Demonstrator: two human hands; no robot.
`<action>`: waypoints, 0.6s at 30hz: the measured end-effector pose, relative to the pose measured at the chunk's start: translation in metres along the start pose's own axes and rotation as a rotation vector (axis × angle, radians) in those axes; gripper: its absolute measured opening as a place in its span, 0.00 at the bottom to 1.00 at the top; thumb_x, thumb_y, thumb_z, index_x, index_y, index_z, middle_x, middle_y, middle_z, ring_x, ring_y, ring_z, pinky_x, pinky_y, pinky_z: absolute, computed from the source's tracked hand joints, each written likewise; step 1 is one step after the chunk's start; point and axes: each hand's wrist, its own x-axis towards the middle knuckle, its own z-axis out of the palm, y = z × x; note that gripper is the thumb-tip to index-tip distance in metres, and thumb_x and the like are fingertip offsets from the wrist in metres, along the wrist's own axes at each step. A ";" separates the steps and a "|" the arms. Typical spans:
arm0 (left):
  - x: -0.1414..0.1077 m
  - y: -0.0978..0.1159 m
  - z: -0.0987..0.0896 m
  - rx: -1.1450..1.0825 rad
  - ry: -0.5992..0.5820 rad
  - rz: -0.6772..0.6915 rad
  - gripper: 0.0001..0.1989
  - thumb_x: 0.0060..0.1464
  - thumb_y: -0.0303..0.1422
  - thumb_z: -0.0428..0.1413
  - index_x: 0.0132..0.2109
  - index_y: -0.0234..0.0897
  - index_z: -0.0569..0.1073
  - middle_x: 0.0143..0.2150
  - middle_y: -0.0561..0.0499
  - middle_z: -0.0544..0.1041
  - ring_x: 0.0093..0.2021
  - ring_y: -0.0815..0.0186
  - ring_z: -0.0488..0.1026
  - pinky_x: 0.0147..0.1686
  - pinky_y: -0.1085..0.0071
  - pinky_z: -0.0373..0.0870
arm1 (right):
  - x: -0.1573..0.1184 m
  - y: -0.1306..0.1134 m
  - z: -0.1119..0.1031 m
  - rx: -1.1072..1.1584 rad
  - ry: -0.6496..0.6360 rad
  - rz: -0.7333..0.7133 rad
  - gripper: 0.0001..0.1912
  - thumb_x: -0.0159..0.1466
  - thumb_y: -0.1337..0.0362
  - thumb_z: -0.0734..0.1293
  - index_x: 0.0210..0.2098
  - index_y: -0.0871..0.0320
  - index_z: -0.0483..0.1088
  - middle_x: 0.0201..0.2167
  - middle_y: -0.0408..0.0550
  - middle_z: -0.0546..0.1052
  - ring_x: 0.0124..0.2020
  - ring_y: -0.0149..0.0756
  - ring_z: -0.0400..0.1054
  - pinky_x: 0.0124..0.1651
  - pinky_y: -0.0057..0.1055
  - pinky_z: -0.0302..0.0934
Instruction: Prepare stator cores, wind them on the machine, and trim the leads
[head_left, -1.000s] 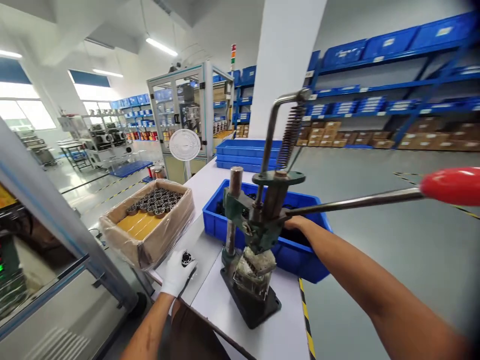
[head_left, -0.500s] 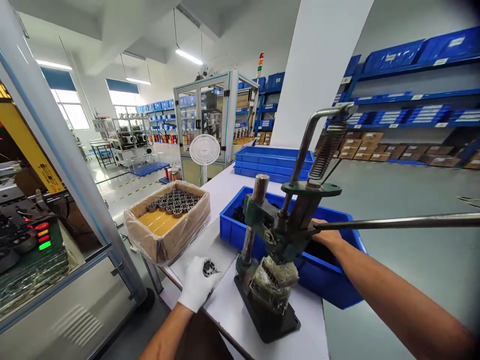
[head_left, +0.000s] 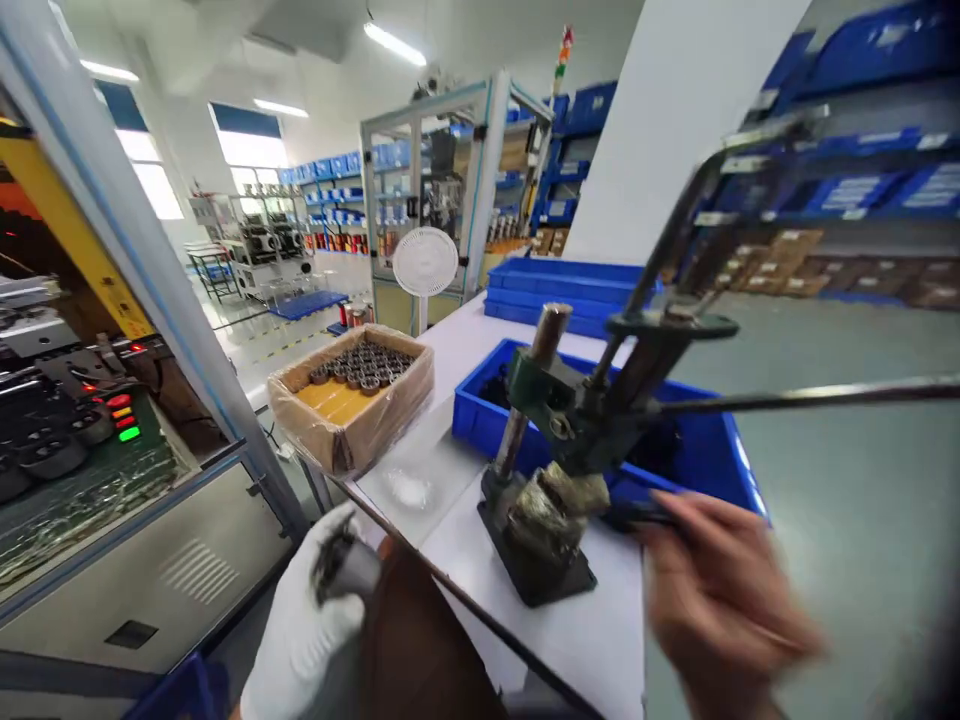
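Observation:
My left hand [head_left: 296,620], in a white glove, is closed around a grey metal stator core [head_left: 358,572] with a dark slotted end, held low near the table edge. My bare right hand [head_left: 724,585] is smeared by motion in front of the blue bin [head_left: 491,425]. Its fingers are pinched on a small black part [head_left: 654,512], whose shape is too blurred to tell. Between the hands stands a green hand press [head_left: 555,395] with a long lever and a wrapped block on its black base. Dark pieces [head_left: 664,450] lie in the bin behind it.
A plastic-lined carton [head_left: 352,435] with rows of metal cores stands at the table's left. Stacked blue trays [head_left: 562,290] are at the back. The press lever [head_left: 817,395] reaches far right. A machine frame [head_left: 157,260] rises on the left.
My left hand has lifted the stator core off the table toward me. My right hand has come out of the blue bin toward me with a black part. The view has shifted.

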 end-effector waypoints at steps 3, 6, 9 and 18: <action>0.003 0.001 0.022 -0.215 -0.156 -0.022 0.41 0.40 0.61 0.62 0.57 0.43 0.70 0.45 0.46 0.74 0.26 0.72 0.68 0.22 0.75 0.68 | -0.011 -0.066 0.028 0.389 -0.440 -0.185 0.21 0.62 0.78 0.65 0.52 0.56 0.71 0.40 0.51 0.71 0.39 0.34 0.70 0.38 0.31 0.67; -0.003 -0.003 0.039 -0.128 -0.167 -0.020 0.43 0.29 0.60 0.67 0.52 0.44 0.72 0.48 0.44 0.75 0.38 0.59 0.75 0.36 0.65 0.77 | -0.011 -0.104 0.055 0.626 -0.489 -0.163 0.18 0.62 0.77 0.64 0.50 0.60 0.68 0.37 0.51 0.72 0.38 0.33 0.70 0.37 0.28 0.68; -0.016 -0.005 0.040 -0.025 -0.090 -0.022 0.44 0.25 0.46 0.74 0.53 0.44 0.70 0.50 0.44 0.76 0.49 0.51 0.76 0.50 0.58 0.76 | -0.017 -0.117 0.061 0.704 -0.508 -0.150 0.17 0.62 0.78 0.64 0.49 0.61 0.68 0.38 0.53 0.72 0.39 0.33 0.69 0.38 0.27 0.69; -0.026 -0.001 0.039 0.037 -0.038 0.066 0.38 0.30 0.45 0.74 0.51 0.39 0.72 0.46 0.46 0.79 0.44 0.58 0.79 0.44 0.67 0.79 | -0.020 -0.100 0.050 0.629 -0.697 -0.436 0.27 0.62 0.74 0.67 0.59 0.70 0.61 0.46 0.64 0.71 0.47 0.44 0.67 0.43 0.40 0.70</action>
